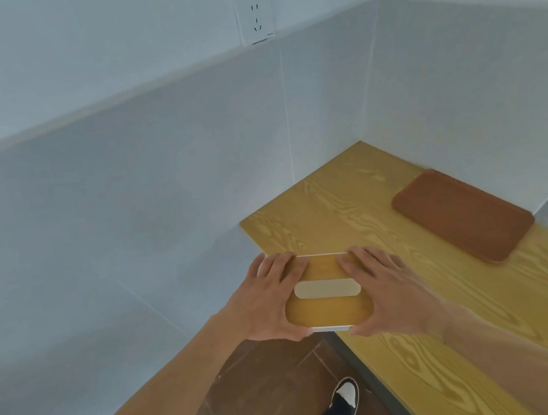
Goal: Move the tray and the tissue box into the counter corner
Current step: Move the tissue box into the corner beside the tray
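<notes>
My fingers cover both ends of the tissue box (327, 290): left hand (267, 301) and right hand (383, 294) clamp it over the counter (351, 204) edge. Wood-toned lid, pale oval slot. Farther right lies the brown tray (463, 215).

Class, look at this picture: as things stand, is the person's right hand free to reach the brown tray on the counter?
Probably not yet. The right hand and the left hand both grip the tissue box. The brown tray lies unobstructed on the counter.
</notes>
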